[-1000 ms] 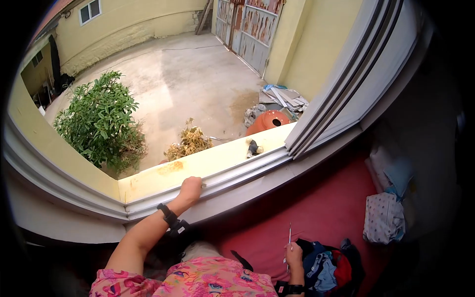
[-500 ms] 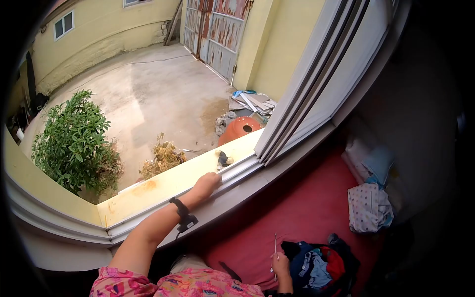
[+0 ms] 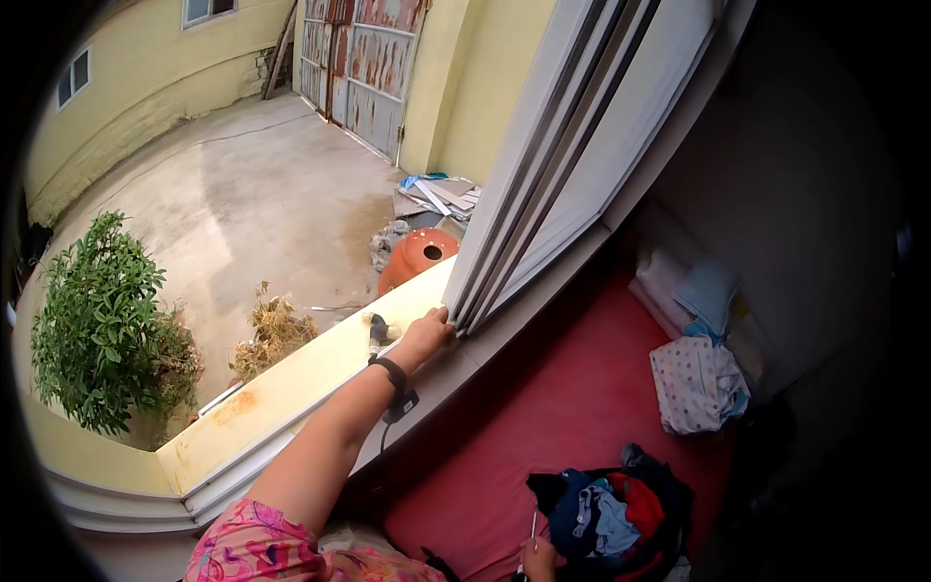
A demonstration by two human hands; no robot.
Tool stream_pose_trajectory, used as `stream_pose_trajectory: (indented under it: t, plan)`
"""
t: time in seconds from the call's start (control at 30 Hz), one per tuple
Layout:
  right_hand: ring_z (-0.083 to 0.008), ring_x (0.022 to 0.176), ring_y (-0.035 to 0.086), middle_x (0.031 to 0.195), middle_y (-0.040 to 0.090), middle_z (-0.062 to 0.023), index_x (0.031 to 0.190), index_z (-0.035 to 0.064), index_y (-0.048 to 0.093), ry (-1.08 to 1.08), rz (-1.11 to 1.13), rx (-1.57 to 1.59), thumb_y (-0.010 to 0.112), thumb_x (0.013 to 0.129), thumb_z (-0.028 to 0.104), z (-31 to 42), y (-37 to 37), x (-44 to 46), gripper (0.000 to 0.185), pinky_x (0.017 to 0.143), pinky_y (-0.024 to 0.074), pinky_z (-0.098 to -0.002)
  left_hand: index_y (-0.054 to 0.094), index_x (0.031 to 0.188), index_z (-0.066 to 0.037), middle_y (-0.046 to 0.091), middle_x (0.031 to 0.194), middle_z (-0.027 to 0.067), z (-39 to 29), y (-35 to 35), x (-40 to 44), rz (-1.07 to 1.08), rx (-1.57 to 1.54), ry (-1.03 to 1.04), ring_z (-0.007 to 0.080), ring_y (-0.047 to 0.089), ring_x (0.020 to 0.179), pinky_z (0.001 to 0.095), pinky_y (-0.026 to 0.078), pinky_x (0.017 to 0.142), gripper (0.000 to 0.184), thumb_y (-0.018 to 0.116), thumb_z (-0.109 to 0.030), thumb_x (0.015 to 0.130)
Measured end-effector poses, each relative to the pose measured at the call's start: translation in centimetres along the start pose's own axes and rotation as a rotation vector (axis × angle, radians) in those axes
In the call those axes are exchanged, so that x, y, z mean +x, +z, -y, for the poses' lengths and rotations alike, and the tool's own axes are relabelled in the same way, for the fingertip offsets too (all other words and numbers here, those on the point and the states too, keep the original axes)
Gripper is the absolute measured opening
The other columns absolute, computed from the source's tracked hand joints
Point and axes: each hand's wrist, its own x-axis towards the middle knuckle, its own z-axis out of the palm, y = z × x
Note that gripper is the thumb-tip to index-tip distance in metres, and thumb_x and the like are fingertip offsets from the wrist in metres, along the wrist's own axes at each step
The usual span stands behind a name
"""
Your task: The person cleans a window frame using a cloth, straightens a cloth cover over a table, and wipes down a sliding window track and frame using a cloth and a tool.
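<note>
My left hand (image 3: 429, 338) reaches across the window track (image 3: 398, 351) to the lower corner of the sliding window sash (image 3: 529, 165). Its fingers are curled closed against the track, and what they hold, if anything, is hidden. A black strap with a small dark box circles that wrist. Low in the view, my right hand (image 3: 538, 561) is closed around a thin, pale rod (image 3: 534, 524) that points upward. Close to it is a pile of clothes (image 3: 611, 519) in dark blue, light blue and red.
A dark-and-pale fitting (image 3: 378, 333) rests on the yellow outer sill (image 3: 242, 407). Folded cloths (image 3: 700, 383) lie on the red bed cover (image 3: 562, 388). Outside are a leafy bush (image 3: 102, 320), dried plants (image 3: 274, 335), an orange pot (image 3: 412, 260) and a rusty gate (image 3: 373, 73).
My left hand has slid right along the track to the sash's corner. The right hand and its rod have dropped lower in view. The whole scene has shifted left with my head.
</note>
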Motion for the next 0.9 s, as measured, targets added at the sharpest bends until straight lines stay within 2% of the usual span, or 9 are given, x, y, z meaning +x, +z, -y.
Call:
stream_pose_trajectory:
  t: [0.07,0.23,0.4,0.53,0.63,0.7,0.73,0.8,0.9]
  plan:
    - [-0.0224,0.047,0.055,0.05,0.054,-0.0109,0.07,0.0013,0.06,-0.012,-0.024,-0.008,0.047,0.084,0.016,-1.0,-0.1,-0.2,0.024,0.049,0.0427,-0.0347,0.063,0.077,-0.006,0.053,0.09,0.012,0.5,-0.4,0.2,0.036,0.56,0.445,0.0275,0.054,0.085,0.0357,0.048,0.069,0.013,0.055,-0.016,0.073]
    - [-0.0211,0.046,0.054,0.05,0.053,-0.0105,0.069,0.0009,0.059,-0.047,-0.071,-0.014,0.047,0.084,0.016,-2.3,-0.4,-0.1,0.024,0.048,0.042,-0.0339,0.066,0.08,-0.007,0.057,0.091,0.0082,1.9,1.5,2.0,0.125,0.772,0.511,0.0235,0.053,0.09,0.0346,0.048,0.066,0.016,0.054,-0.016,0.074]
    - [-0.0197,0.044,0.053,0.05,0.053,-0.0101,0.069,0.0006,0.059,-0.113,-0.11,-0.04,0.047,0.084,0.016,-2.5,-0.3,0.0,0.025,0.046,0.0412,-0.0332,0.067,0.081,-0.013,0.058,0.085,0.0046,0.9,2.6,1.6,0.153,1.078,0.436,0.0206,0.054,0.085,0.0304,0.043,0.063,0.019,0.05,-0.023,0.08]
    - [-0.0177,0.044,0.053,0.049,0.052,-0.009,0.067,0.0005,0.057,-0.028,-0.088,0.021,0.047,0.085,0.017,-2.3,-0.5,-0.3,0.026,0.045,0.0403,-0.0321,0.066,0.077,-0.01,0.058,0.083,0.0053,1.8,0.3,-1.0,0.155,0.943,0.45,0.0217,0.054,0.084,0.0318,0.044,0.062,0.02,0.052,-0.024,0.079]
    - [-0.0157,0.043,0.051,0.048,0.052,-0.0081,0.068,0.0001,0.057,-0.225,-0.169,-0.158,0.047,0.086,0.018,-3.6,-0.1,0.1,0.027,0.044,0.0396,-0.0314,0.063,0.068,-0.006,0.057,0.08,0.0087,2.9,-1.5,-4.2,0.181,0.88,0.435,0.024,0.054,0.082,0.0363,0.045,0.063,0.024,0.054,-0.026,0.077]
    - [-0.0166,0.044,0.052,0.049,0.052,-0.0082,0.071,-0.0001,0.058,0.003,-0.03,0.029,0.046,0.086,0.018,0.6,-0.7,-1.1,0.027,0.047,0.0407,-0.0317,0.063,0.074,-0.007,0.055,0.082,0.0092,3.0,-3.3,-6.8,0.267,0.896,0.378,0.0254,0.053,0.084,0.037,0.045,0.066,0.019,0.052,-0.023,0.077]
    - [-0.0166,0.044,0.052,0.049,0.052,-0.0082,0.071,-0.0001,0.058,0.0,-0.021,0.034,0.046,0.086,0.018,1.9,-0.7,-1.0,0.027,0.047,0.0407,-0.0317,0.063,0.08,-0.009,0.053,0.084,0.0098,3.0,-4.2,-8.2,0.345,0.899,0.324,0.0268,0.052,0.086,0.0377,0.045,0.068,0.017,0.051,-0.02,0.078]
    - [-0.0334,0.073,0.061,0.073,0.062,-0.0178,0.079,0.0026,0.061,0.155,0.056,-0.027,0.047,0.084,0.022,3.4,-0.8,-0.9,0.025,0.064,0.0467,-0.0394,0.062,0.084,-0.01,0.052,0.087,0.0101,3.2,-6.1,-11.9,0.317,0.868,0.294,0.0267,0.051,0.087,0.0371,0.045,0.069,0.016,0.05,-0.018,0.078]
    - [-0.0333,0.072,0.061,0.073,0.062,-0.0181,0.079,0.0018,0.061,0.018,0.043,-0.104,0.047,0.084,0.021,3.0,0.6,0.6,0.025,0.065,0.0467,-0.0383,0.061,0.091,-0.011,0.05,0.092,0.0105,2.7,-8.2,-17.1,0.266,0.842,0.203,0.0267,0.05,0.09,0.0361,0.045,0.071,0.018,0.049,-0.015,0.078]
